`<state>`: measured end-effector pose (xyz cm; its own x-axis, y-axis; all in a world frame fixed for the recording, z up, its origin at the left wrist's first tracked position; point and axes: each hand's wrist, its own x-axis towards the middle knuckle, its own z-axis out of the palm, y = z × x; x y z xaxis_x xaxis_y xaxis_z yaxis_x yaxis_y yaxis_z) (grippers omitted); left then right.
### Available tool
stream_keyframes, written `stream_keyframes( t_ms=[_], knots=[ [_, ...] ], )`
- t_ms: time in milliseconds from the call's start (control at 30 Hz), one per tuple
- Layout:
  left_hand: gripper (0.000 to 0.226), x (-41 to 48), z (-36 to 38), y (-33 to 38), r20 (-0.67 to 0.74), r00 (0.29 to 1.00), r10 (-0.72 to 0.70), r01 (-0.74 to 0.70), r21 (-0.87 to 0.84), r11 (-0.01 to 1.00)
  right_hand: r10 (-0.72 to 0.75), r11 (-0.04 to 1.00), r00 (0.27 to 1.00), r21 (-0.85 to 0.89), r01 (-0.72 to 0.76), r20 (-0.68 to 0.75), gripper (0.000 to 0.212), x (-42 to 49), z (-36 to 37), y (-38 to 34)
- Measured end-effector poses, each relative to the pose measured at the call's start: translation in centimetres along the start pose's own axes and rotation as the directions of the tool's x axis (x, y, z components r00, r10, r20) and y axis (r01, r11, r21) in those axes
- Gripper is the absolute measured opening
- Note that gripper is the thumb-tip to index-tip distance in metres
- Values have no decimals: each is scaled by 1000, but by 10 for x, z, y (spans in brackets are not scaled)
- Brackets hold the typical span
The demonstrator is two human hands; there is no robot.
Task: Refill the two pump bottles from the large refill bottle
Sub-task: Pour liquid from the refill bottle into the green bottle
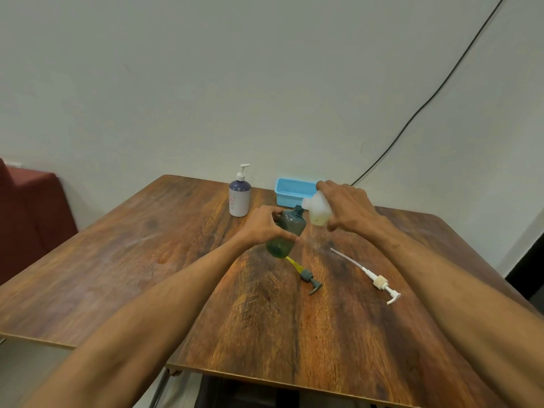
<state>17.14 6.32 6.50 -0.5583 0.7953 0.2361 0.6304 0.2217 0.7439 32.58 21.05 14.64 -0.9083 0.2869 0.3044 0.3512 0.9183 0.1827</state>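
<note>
Head view: my left hand point(262, 223) grips the tilted green bottle point(287, 234), and my right hand point(347, 206) grips the white bottle point(318, 209), tipped to its mouth. Basket point(291, 189) at 12 o'clock, purple bottle point(240, 198) at 11, grey pump point(310, 279) at 5, white pump point(379, 282) at 4.

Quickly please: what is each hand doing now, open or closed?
Left hand: closed, holding the dark green bottle.
Right hand: closed, holding the white bottle, tipped toward the green one's neck.
</note>
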Motion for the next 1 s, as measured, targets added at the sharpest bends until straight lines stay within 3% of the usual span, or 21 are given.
stream_keyframes(
  t_ms=[1000],
  knots=[
    [79,0,-3,3,-5,1000,12,-12,-9,1000,-7,998,1000,-69,7,5,88,-1,-14,-5]
  ],
)
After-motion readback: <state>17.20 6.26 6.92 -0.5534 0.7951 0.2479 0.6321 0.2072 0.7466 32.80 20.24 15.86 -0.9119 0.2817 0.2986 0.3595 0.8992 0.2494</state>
